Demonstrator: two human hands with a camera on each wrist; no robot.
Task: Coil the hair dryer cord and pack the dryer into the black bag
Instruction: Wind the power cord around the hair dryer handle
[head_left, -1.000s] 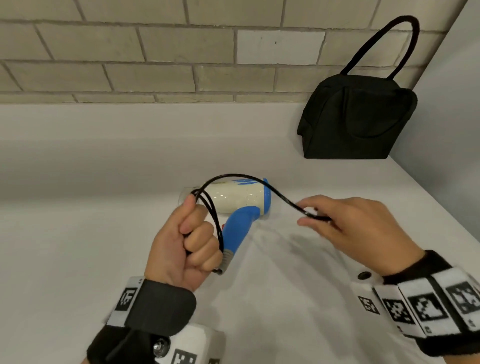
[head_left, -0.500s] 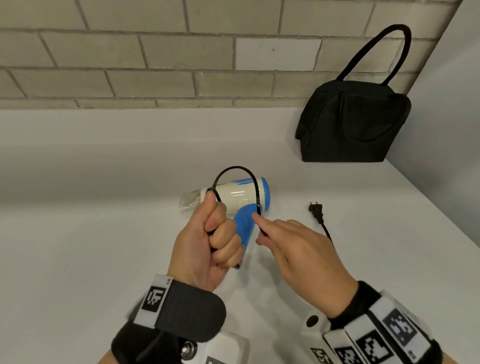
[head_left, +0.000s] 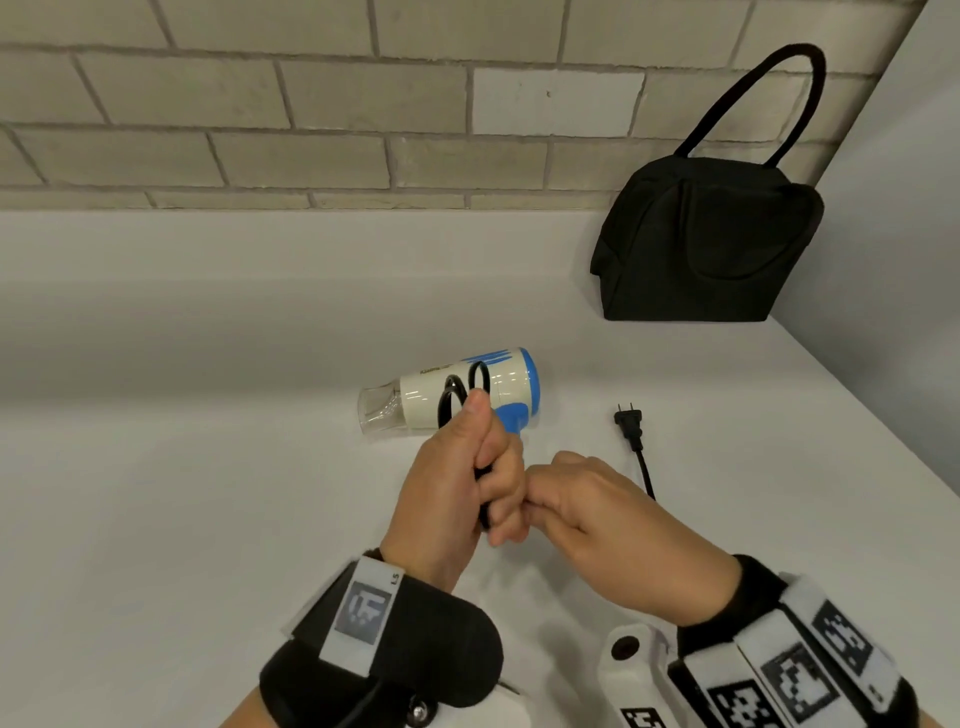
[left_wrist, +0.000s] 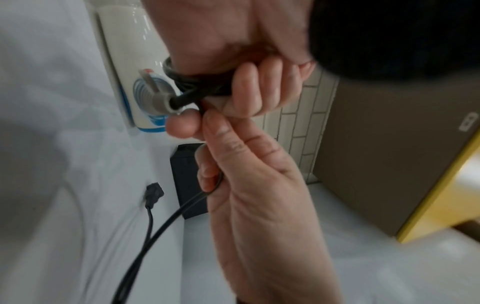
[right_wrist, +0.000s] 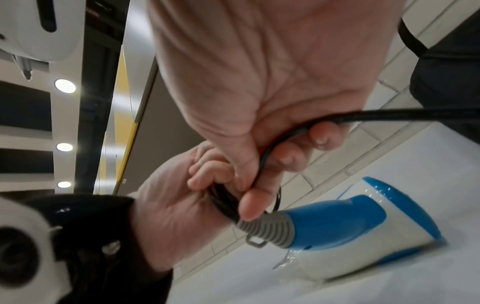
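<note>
The white and blue hair dryer (head_left: 467, 395) lies on its side on the white counter (head_left: 208, 467). My left hand (head_left: 493, 488) is a fist around several loops of the black cord (head_left: 452, 395), which stick up above the thumb. My right hand (head_left: 535, 499) touches the left fist and pinches the cord (right_wrist: 389, 115) between thumb and fingers next to the grey strain relief (right_wrist: 265, 228). From there the cord (left_wrist: 161, 226) trails to the plug (head_left: 629, 423), lying to the right of the dryer. The black bag (head_left: 706, 244) stands at the back right, handle up.
A brick wall (head_left: 311, 130) runs behind the counter, and a pale side wall (head_left: 909, 260) closes it off on the right beside the bag. Bare counter stretches to the left and front of the dryer.
My right hand has swung left from the stretched cord to meet the left fist. The wide loop has shrunk to small loops above the left thumb. The plug now lies in view on the counter.
</note>
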